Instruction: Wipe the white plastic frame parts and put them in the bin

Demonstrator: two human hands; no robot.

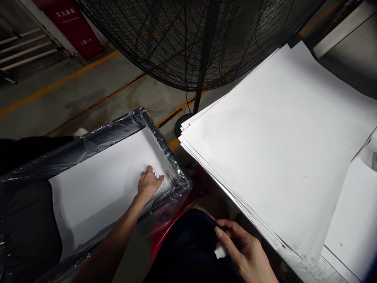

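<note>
There is one left hand (149,182), one right hand (243,245), one plastic-wrapped white sheet (108,173) and one small white cap (220,250). There is also one stack of white sheets (265,137), one caged fan (188,43) and one red sign (69,27).

The large sheets (265,137) stacked on the right are white, with thin dark lines along their edges. The sheet (103,188) under the left hand (150,182) is white too, and it carries small black printed marks (161,184). Around this sheet goes a black frame (97,141) covered with shiny clear film. The small piece (218,251) in the right hand (244,247) is white, beside dark navy cloth (188,251) and a red surface (167,224). The grey floor (88,86) has yellow-orange stripes, the fan guard (188,43) is black mesh, and the sign (70,27) is red with pale characters.
</note>
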